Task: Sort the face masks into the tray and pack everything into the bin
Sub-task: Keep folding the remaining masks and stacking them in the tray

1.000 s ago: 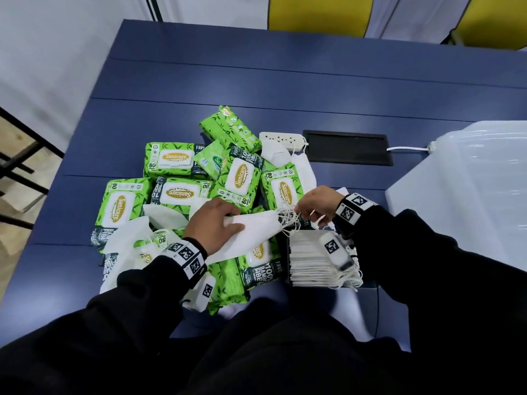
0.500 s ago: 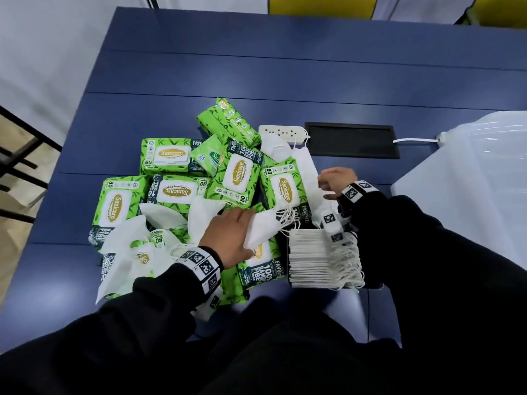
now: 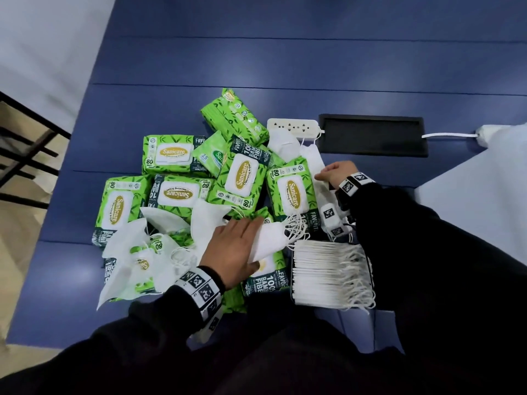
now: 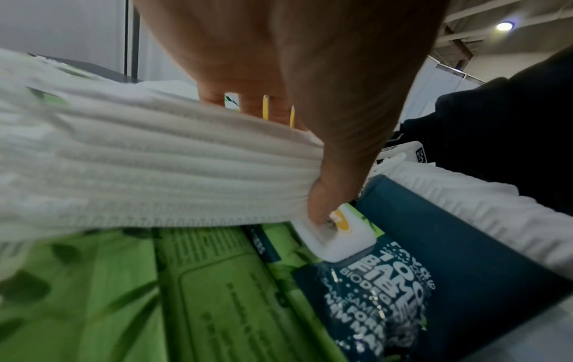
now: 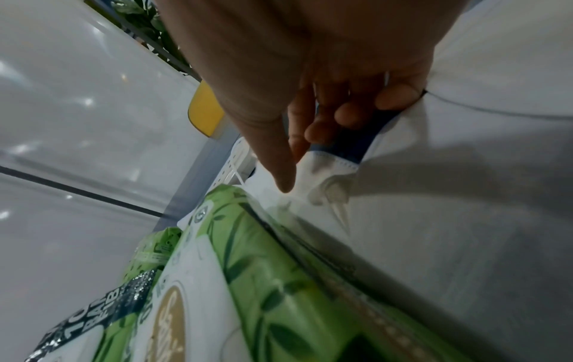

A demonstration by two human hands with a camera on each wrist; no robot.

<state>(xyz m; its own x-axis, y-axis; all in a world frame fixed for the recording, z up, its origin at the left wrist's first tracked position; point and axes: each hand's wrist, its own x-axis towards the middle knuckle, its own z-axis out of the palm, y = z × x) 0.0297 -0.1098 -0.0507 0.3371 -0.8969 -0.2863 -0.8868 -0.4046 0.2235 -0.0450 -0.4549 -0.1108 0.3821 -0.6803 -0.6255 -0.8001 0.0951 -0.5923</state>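
**Mask sorting, about midway: both hands are on masks**

Standing by the blue table [image 3: 285,47] watching this. Going left to right: toward the table's left edge there's a heap of green wipe packs [image 3: 174,155] with loose white face masks [image 3: 128,246] flopped over the ones nearest the front edge. None of those are sorted yet.

Next over, the left hand [image 3: 233,246] lies on top of a small bunch of masks [image 3: 271,240], fingers mostly straight across the top. The left wrist view shows the thumb tucked under the bundle's edge, so I'd call it a clamp grip rather than just a press. The ear loops dangle off the end that points at the tray.

Right beside that, near the front edge, sits the tray [image 3: 370,269], already packed with a tidy row of masks [image 3: 328,269] standing on edge.

Further right and toward the back, the right hand [image 3: 338,173] pinches the edge of another mask [image 3: 312,161] wedged alongside a wipe pack, thumb and fingertip together.

The clear bin [image 3: 484,195] waits at the right edge, and nothing looks packed in it so far.

My guess: still the sorting step. Next comes lifting both masks free without snagging loops and slotting them into the row.
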